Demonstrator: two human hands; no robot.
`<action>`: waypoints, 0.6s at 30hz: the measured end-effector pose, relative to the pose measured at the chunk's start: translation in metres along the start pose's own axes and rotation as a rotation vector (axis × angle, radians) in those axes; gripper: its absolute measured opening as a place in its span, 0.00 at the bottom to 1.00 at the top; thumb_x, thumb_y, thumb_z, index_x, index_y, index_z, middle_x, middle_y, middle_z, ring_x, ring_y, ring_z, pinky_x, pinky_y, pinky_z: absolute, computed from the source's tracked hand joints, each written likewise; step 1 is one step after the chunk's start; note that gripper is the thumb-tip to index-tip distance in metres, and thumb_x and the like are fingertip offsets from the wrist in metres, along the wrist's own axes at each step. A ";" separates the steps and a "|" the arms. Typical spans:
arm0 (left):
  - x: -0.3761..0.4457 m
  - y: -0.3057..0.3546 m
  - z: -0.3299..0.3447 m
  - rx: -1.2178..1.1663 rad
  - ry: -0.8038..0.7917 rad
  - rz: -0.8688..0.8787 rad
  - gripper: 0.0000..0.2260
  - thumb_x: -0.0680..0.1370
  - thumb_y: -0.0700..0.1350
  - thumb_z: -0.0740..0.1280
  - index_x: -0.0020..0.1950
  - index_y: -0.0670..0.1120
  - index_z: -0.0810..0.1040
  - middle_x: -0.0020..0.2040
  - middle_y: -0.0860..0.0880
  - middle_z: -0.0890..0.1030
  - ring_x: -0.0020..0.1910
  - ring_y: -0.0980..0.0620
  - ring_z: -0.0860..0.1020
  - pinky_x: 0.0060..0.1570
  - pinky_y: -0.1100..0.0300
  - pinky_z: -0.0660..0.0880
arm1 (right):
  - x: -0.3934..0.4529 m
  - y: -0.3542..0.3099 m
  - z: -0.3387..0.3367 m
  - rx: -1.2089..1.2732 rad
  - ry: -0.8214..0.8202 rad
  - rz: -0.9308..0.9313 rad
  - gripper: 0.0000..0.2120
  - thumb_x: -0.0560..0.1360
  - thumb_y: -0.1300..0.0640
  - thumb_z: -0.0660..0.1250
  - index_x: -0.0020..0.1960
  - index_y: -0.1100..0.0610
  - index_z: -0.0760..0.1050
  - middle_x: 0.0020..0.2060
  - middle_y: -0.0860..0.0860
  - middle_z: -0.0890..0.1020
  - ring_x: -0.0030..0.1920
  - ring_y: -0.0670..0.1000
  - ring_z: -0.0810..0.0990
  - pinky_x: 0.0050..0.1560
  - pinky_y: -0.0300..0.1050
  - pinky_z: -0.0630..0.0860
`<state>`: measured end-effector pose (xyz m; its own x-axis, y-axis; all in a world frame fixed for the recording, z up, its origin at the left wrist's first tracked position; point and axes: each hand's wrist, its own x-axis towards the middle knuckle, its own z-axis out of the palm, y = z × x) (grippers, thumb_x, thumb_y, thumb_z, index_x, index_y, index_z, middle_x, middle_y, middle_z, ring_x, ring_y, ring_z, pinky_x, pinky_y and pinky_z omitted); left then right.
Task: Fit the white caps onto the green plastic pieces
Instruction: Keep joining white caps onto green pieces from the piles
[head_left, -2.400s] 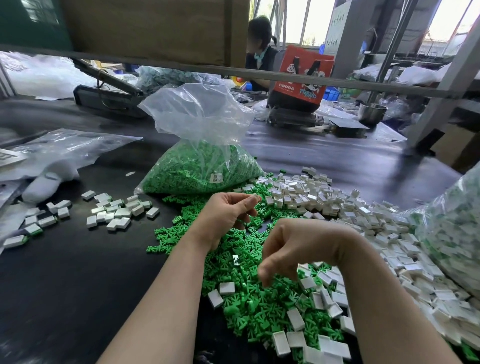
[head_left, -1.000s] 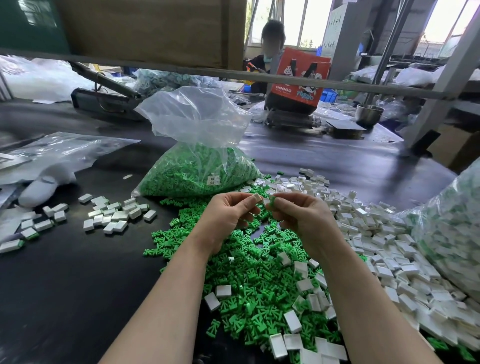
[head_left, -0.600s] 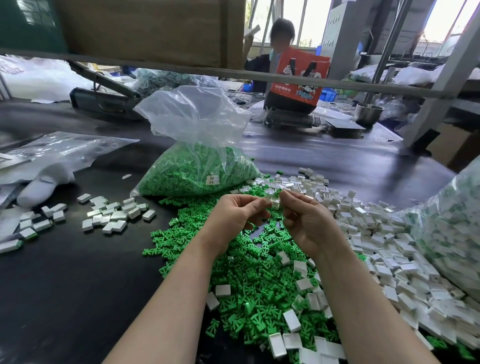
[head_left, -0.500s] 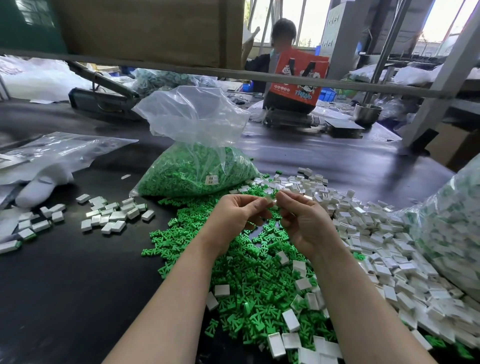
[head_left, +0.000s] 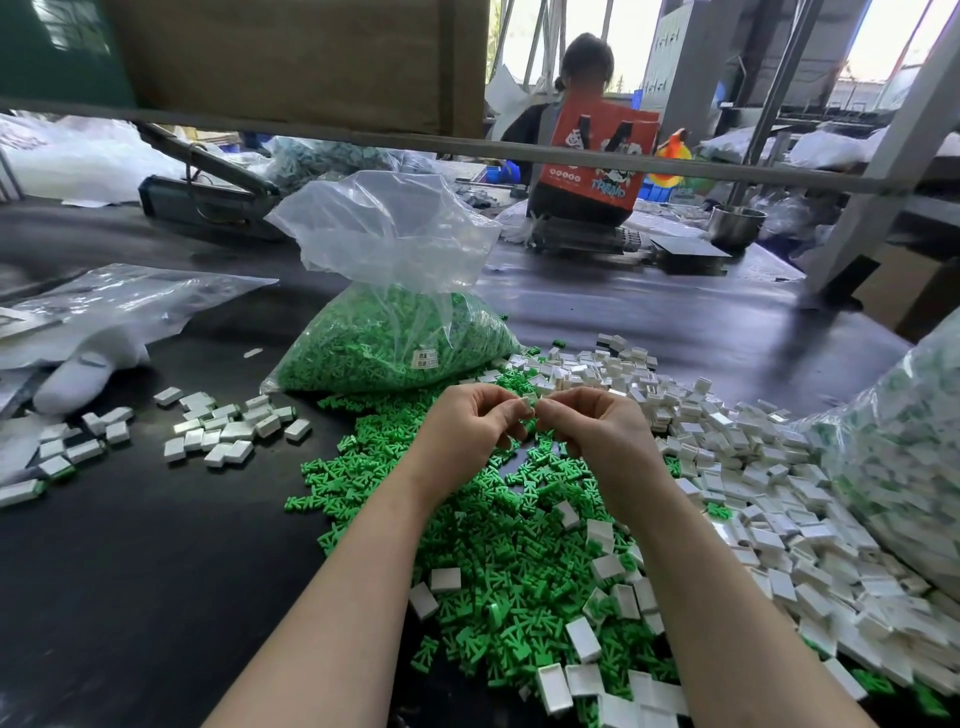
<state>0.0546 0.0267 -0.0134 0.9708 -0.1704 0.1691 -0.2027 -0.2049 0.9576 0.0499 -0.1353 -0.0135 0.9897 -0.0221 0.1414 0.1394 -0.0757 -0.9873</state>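
Red bag (head_left: 597, 156) at the far side of the table with light lettering reading roughly "TREND" near its lower edge, small white label (head_left: 425, 358) on the clear bag of green pieces (head_left: 395, 338), print too small to read

Head-worn camera looks forward and down, close over the black table (head_left: 130, 571).

two hands (head_left: 467, 426) up, one clear bag of green pieces (head_left: 384, 343), one bag of finished parts (head_left: 904, 447) at the table's right edge, loose caps (head_left: 769, 499) beyond counting.
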 end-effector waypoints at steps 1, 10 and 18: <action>0.000 0.000 -0.001 0.007 -0.001 -0.002 0.07 0.81 0.42 0.65 0.46 0.44 0.82 0.39 0.45 0.84 0.32 0.58 0.77 0.33 0.68 0.73 | 0.000 0.000 0.000 -0.028 -0.010 -0.029 0.04 0.75 0.61 0.72 0.42 0.59 0.81 0.31 0.49 0.82 0.30 0.40 0.78 0.31 0.32 0.72; -0.001 -0.001 -0.004 -0.027 -0.119 -0.010 0.11 0.83 0.42 0.61 0.42 0.44 0.77 0.31 0.51 0.80 0.30 0.57 0.77 0.34 0.68 0.73 | -0.003 0.001 -0.001 -0.183 -0.265 0.023 0.12 0.83 0.57 0.60 0.42 0.59 0.75 0.30 0.50 0.73 0.30 0.46 0.68 0.33 0.36 0.65; -0.001 -0.004 0.001 -0.065 -0.218 -0.067 0.13 0.85 0.44 0.56 0.44 0.43 0.73 0.34 0.49 0.76 0.32 0.56 0.74 0.35 0.65 0.71 | -0.004 0.002 -0.005 -0.029 -0.330 0.057 0.15 0.82 0.60 0.59 0.38 0.58 0.73 0.28 0.49 0.70 0.27 0.45 0.65 0.29 0.35 0.63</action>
<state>0.0544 0.0263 -0.0172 0.9297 -0.3638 0.0573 -0.1235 -0.1614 0.9791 0.0457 -0.1402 -0.0162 0.9537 0.2966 0.0507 0.0874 -0.1118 -0.9899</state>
